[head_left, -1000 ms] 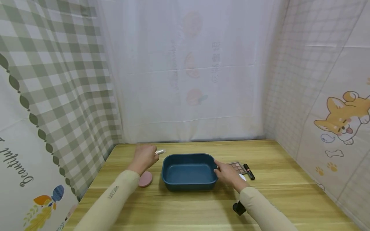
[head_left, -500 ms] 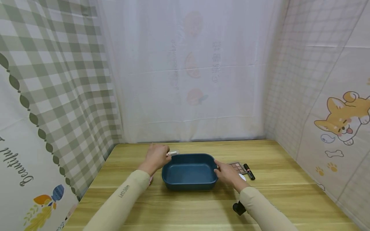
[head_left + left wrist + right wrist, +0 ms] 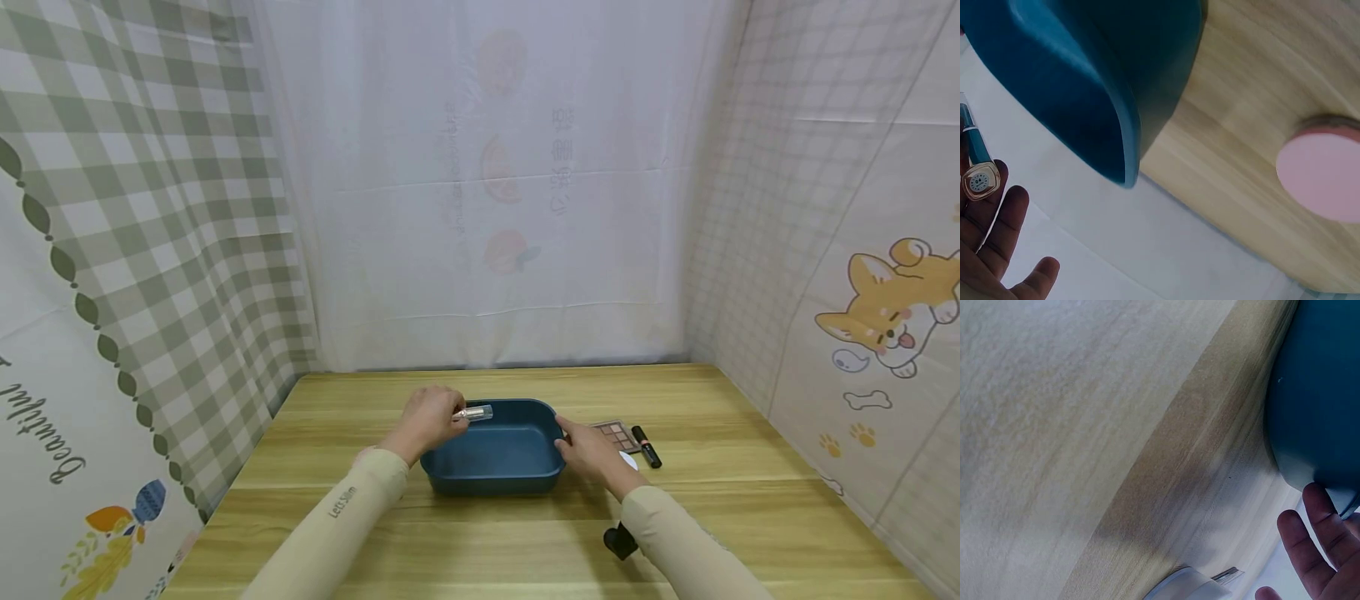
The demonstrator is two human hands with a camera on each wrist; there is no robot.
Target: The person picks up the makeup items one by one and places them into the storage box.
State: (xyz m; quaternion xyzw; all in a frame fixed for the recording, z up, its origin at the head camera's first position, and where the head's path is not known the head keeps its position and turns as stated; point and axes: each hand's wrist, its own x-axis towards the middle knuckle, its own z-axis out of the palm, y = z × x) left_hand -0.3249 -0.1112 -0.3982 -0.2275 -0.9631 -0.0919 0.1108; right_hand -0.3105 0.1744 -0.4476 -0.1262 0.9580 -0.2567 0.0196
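My left hand [image 3: 431, 418] holds a lipstick [image 3: 476, 412] with a clear cap, level above the left part of a dark blue rectangular basin [image 3: 495, 485]. In the left wrist view, the lipstick's gold base [image 3: 980, 180] bears a round label, and other fingers stand apart from it. My right hand [image 3: 588, 450] grips the basin's right rim. From the right wrist, fingertips [image 3: 1319, 500] show against the outer wall of the basin [image 3: 1319, 394]. A round pink compact [image 3: 1322, 175] lies on the table left of the basin, mostly hidden by the left arm in the head view.
Right of the basin lie an eyeshadow palette [image 3: 617, 435], a black tube [image 3: 647, 447] and a white round item [image 3: 628, 460], partly covered by the right hand. A small black object [image 3: 620, 542] sits beside the right sleeve. Curtains border the wooden table [image 3: 480, 550].
My left hand has carried the lipstick rightward and slightly nearer, from left of the basin to above it. The left arm now covers most of the pink compact. My right hand has stayed on the rim.
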